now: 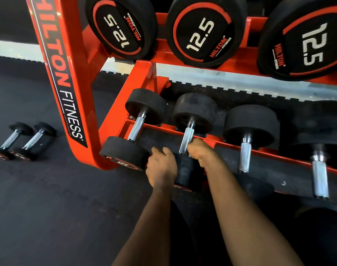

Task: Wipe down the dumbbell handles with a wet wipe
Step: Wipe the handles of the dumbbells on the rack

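**Two hands on the second dumbbell (194,113), lower shelf**

Four dumbbells lie side by side on the lower shelf of the orange rack (78,77), handles running front to back. We note the second from the left as the one in hand. Its steel handle (187,135) slopes down toward us between two black heads.

Right hand (201,152): fingers curled tight around the near end of the handle, just behind the near head. Whether a wipe sits under those fingers we cannot tell, because the grip hides it.

Left hand (161,167): laid against the left side of the near head, fingertips hooked over its top edge, holding it.

First dumbbell (136,128) sits just to the left. Its near head is just beside the left hand, and we cannot tell whether they touch. Third dumbbell (244,158) and fourth dumbbell (320,178) lie to the right, handles bare.

Upper shelf: three large black-and-red dumbbells (204,29), each face marked 12.5.

Floor: black rubber matting (48,198). Two small dumbbells (32,141) lie together on it, left of the rack and well apart from the hands.
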Motion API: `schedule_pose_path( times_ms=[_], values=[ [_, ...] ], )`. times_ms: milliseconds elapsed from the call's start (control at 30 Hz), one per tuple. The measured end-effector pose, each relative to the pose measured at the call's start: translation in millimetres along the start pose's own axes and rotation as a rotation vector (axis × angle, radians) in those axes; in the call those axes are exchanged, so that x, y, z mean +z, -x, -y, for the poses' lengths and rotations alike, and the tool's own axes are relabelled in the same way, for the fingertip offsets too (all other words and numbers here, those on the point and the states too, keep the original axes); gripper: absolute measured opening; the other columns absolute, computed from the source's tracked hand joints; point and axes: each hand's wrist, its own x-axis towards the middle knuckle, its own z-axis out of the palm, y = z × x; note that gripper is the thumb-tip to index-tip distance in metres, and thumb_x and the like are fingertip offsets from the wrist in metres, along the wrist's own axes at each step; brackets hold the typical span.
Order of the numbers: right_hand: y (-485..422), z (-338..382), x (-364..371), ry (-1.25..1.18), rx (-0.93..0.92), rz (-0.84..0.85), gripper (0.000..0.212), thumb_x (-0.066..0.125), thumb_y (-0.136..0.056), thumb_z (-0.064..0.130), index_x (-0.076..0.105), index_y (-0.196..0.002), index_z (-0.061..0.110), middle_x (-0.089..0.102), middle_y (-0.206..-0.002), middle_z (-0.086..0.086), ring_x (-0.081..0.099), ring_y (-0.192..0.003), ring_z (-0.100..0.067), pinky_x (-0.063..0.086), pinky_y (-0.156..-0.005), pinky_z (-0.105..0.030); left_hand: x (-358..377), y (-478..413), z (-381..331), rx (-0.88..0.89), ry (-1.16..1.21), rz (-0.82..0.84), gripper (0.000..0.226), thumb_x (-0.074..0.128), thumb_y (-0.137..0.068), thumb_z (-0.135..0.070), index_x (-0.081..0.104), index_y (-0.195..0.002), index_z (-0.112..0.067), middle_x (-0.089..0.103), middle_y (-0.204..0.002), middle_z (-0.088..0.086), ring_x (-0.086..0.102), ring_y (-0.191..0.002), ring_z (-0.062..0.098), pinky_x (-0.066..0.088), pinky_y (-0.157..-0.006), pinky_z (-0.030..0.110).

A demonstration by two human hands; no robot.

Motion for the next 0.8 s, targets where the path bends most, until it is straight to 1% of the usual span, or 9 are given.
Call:
schedule_pose_path(
  times_ms=[100,200,333,467,567,633,700,767,800],
  values=[
    [15,-2,-1,-0.120,0.034,-0.128,0.015,0.059,-0.083,0.015,0.067,-0.092,0.006,0.064,-0.084,-0.009,0.064,-0.082,-0.025,0.045,-0.063,-0.031,-2,2,0,0.024,0.008,-0.004,0.039,0.032,-0.101,-0.037,0.056,-0.118,-0.012,0.062,-0.122,0.021,0.057,-0.113,0.041,0.040,-0.096,0.047],
    [32,-5,-15,-0.306,0.029,-0.174,0.017,0.052,-0.079,0.017,0.063,-0.075,0.006,0.067,-0.079,-0.014,0.068,-0.078,-0.031,0.055,-0.068,-0.038,-5,5,-1,0.059,0.010,-0.018,0.037,0.034,-0.102,-0.036,0.059,-0.116,-0.013,0.065,-0.118,0.019,0.059,-0.110,0.040,0.041,-0.089,0.044],
    [64,-12,-52,-0.479,0.008,-0.144,0.030,0.040,-0.090,-0.004,0.070,-0.092,-0.001,0.069,-0.078,-0.017,0.066,-0.060,-0.024,0.054,-0.055,-0.028,-1,16,-3,0.233,-0.061,-0.163,0.028,0.043,-0.100,-0.020,0.062,-0.112,-0.003,0.067,-0.112,0.021,0.056,-0.109,0.040,0.045,-0.089,0.050],
    [86,-26,-101,-0.478,0.051,-0.273,0.025,0.044,-0.094,-0.001,0.064,-0.082,0.009,0.067,-0.080,-0.017,0.067,-0.070,-0.030,0.056,-0.071,-0.050,21,53,-21,0.420,0.080,-0.251,0.029,0.055,-0.077,0.004,0.065,-0.103,-0.005,0.064,-0.104,0.015,0.054,-0.107,0.035,0.048,-0.090,0.047],
    [92,-35,-131,-0.412,0.115,-0.374,0.014,0.052,-0.094,0.010,0.066,-0.096,0.009,0.066,-0.086,-0.013,0.068,-0.082,-0.034,0.059,-0.074,-0.048,47,95,-39,0.508,0.189,-0.095,0.029,0.053,-0.080,0.006,0.066,-0.102,-0.006,0.062,-0.103,0.016,0.056,-0.104,0.036,0.045,-0.090,0.044],
    [91,-46,-147,-0.373,0.130,-0.372,0.021,0.053,-0.093,0.010,0.066,-0.109,0.007,0.064,-0.091,-0.006,0.065,-0.084,-0.028,0.058,-0.081,-0.044,69,114,-48,0.449,0.176,0.058,0.025,0.051,-0.090,-0.001,0.065,-0.110,-0.006,0.062,-0.110,0.016,0.057,-0.107,0.036,0.045,-0.092,0.045],
    [93,-62,-157,-0.317,0.118,-0.363,0.030,0.049,-0.094,0.005,0.063,-0.120,0.008,0.057,-0.101,-0.004,0.056,-0.089,-0.021,0.054,-0.079,-0.036,92,122,-49,0.382,0.094,0.123,0.024,0.047,-0.098,-0.013,0.062,-0.114,-0.003,0.062,-0.116,0.020,0.054,-0.114,0.037,0.044,-0.095,0.047],
    [91,-76,-164,-0.306,0.133,-0.452,0.028,0.051,-0.093,0.008,0.067,-0.116,0.011,0.063,-0.109,-0.006,0.060,-0.096,-0.022,0.056,-0.075,-0.035,109,121,-47,0.313,0.048,0.132,0.033,0.042,-0.103,-0.023,0.063,-0.113,0.001,0.065,-0.116,0.024,0.054,-0.114,0.040,0.044,-0.094,0.047],
    [88,-84,-169,-0.264,0.169,-0.516,0.026,0.053,-0.092,0.012,0.070,-0.111,0.012,0.067,-0.114,-0.010,0.064,-0.101,-0.026,0.057,-0.080,-0.040,115,121,-47,0.284,0.044,0.133,0.037,0.040,-0.104,-0.025,0.063,-0.110,0.002,0.067,-0.114,0.024,0.056,-0.113,0.041,0.045,-0.092,0.046]
  ],
)
